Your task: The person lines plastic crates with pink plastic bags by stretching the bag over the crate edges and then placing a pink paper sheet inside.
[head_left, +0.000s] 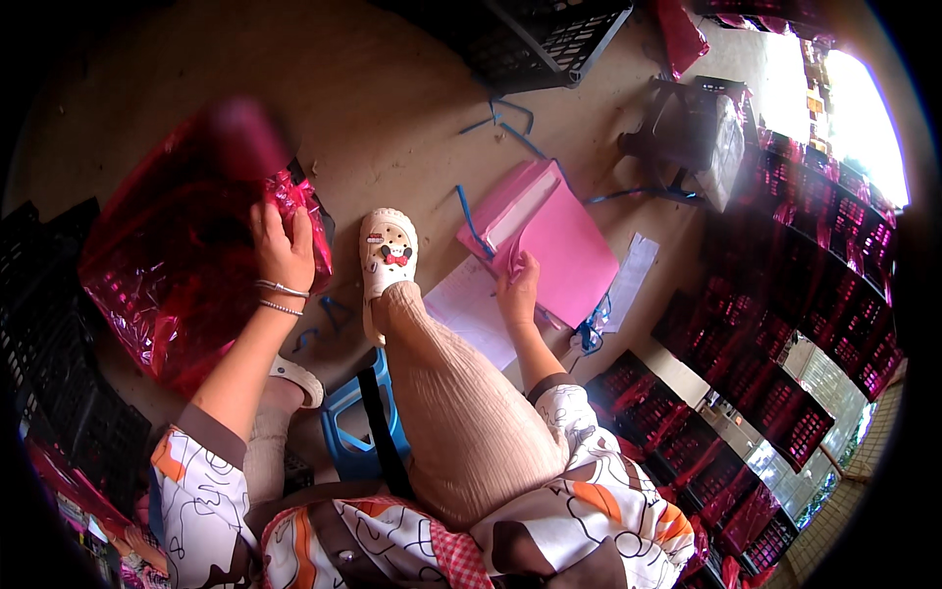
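At the left, my left hand (285,250) has its fingers closed on the gathered edge of a shiny red plastic bag (147,245). The bag spreads over a dark crate, whose mesh shows dimly through the film. My right hand (517,292) pinches the near edge of a pink sheet, at a stack of pink plastic sheets (569,255) lying on the floor. A whitish layer shows in a gap at the top of the stack. Some of my right fingertips are hidden in the pink folds.
Blue straps (525,137) lie loose around the stack, with white paper (471,309) beneath it. A black crate (549,49) stands ahead, a dark stool-like object (687,133) ahead right. Red-lined crates (785,285) are piled at the right, black crates (69,373) at the left. A blue stool (343,427) is under me.
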A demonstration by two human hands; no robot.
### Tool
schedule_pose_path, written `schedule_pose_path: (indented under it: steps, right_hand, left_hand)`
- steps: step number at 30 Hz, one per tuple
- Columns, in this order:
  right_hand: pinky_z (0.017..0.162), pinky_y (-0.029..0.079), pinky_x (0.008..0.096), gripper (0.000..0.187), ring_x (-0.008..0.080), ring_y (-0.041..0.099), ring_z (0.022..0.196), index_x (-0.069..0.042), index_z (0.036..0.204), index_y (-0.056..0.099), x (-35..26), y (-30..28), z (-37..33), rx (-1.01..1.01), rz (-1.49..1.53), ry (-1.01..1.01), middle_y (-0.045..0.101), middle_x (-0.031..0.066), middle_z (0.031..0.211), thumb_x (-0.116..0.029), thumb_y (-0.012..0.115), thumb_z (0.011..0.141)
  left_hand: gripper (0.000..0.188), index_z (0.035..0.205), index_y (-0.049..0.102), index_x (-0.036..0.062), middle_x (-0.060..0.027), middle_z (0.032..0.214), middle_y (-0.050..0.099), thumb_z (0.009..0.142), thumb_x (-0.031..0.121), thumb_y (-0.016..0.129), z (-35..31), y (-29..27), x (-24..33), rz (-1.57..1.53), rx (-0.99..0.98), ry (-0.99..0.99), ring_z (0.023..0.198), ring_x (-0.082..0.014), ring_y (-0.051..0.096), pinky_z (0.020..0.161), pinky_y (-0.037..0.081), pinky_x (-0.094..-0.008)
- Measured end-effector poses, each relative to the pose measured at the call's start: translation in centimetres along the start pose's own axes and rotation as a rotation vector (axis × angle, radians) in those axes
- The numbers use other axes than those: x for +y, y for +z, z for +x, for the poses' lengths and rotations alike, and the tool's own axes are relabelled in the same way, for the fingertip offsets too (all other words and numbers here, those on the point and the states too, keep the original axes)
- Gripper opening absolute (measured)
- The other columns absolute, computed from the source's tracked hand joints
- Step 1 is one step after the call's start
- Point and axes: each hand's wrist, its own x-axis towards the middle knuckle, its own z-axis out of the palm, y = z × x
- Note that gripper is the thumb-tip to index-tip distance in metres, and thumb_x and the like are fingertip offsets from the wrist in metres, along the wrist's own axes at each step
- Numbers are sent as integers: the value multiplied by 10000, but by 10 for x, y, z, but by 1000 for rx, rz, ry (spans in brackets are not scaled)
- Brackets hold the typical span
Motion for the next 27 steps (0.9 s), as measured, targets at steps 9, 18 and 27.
schedule_pose_path:
  steps: [9, 18, 27]
  right_hand:
    - [1039, 203, 423, 597, 342, 281, 1260, -13, 1328, 284, 4, 16, -2, 100, -252, 132, 289, 192, 1366, -66, 514, 779]
    - [1041, 251, 367, 449, 326, 327, 1250, -1, 1301, 342, -74, -21, 33, 198, 185, 21, 381, 175, 1324, 17, 395, 856]
    - [964, 338, 427, 438, 417, 417, 1141, 88, 1231, 369, -224, -50, 63, -159, 492, -343, 398, 279, 1254, -6, 464, 813]
  left_hand:
    - [351, 1040, 422, -85, -327, 1016, 457, 879, 222, 476, -5, 3, 4, 17, -82, -125, 945, -466, 443, 838, 364, -476]
    - [526, 1173, 346, -107, -318, 1120, 450, 826, 240, 534, 30, -21, 16, 129, -342, -219, 1036, -425, 440, 913, 353, -433]
    - [832, 1310, 208, -99, -131, 875, 604, 789, 393, 631, 28, -6, 127, -544, -465, -353, 744, -189, 595, 637, 487, -310]
